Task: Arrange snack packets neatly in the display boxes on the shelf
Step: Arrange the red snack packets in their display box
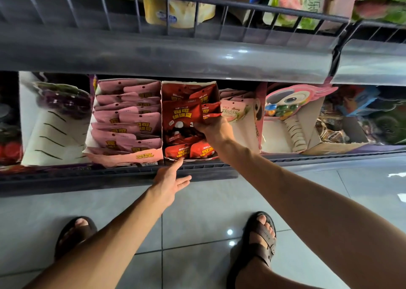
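Shop shelf (109,179), red box (169,86) half sorted: right hand (216,130) pinches a red packet (182,119), left hand (169,185) with fingers apart; next, I'd guess, slot it in upright

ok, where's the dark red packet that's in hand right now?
Head view, centre: the dark red packet is pinched by the right hand over the red display box, right of the pink packets.

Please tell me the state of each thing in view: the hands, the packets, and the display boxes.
Right hand: grips red snack packet above the red display box.
Left hand: open, fingertip at that box's front.
Red display box: partly filled, packets untidy.
Pink display box: full, pink packets in overlapping rows.
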The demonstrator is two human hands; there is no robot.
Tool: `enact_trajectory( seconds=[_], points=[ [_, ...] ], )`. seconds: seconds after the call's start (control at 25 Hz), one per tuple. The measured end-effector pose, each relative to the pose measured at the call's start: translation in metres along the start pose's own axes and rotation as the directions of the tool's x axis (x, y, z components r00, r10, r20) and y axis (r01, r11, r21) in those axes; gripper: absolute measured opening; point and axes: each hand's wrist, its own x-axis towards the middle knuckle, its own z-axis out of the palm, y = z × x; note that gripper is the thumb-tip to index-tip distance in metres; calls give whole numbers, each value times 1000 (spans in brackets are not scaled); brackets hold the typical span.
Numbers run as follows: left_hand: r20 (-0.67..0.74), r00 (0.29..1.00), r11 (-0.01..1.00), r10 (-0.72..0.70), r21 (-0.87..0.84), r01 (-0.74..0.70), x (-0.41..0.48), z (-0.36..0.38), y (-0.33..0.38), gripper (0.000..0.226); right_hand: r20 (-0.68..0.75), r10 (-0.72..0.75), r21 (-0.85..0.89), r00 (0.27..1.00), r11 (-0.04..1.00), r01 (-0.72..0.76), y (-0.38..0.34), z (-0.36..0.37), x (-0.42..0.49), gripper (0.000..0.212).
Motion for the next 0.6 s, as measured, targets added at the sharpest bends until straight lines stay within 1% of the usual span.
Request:
enact_trajectory(
  seconds=[0.12,0.2,0.24,0.36,0.48,0.56,0.6],
  points=[
    [22,1000,1000,0,7,0,1,-1,-1,54,-12,-99,-123,995,988,97,0,-2,-3,28],
    [39,999,1000,0,6,0,2,-2,0,47,-21,-158,-202,987,968,151,2,-7,-4,28],
    [49,999,1000,-2,6,1,3,-2,0,44,-37,-166,-215,985,964,155,3,-10,-6,29],
    [58,998,1000,-13,4,12,3,-3,-1,40,-66,-141,-172,988,977,128,7,-22,-11,28],
    [51,998,999,-32,6,32,-4,-4,1,49,-39,-172,-206,984,965,160,8,-39,-19,15],
    [49,998,999,-50,3,50,-13,-7,5,59,-20,-183,-186,983,967,176,4,-52,-26,5],
    [52,997,998,-61,-1,61,-20,-8,7,63,-13,-179,-164,984,971,174,2,-58,-30,7]
  ],
)
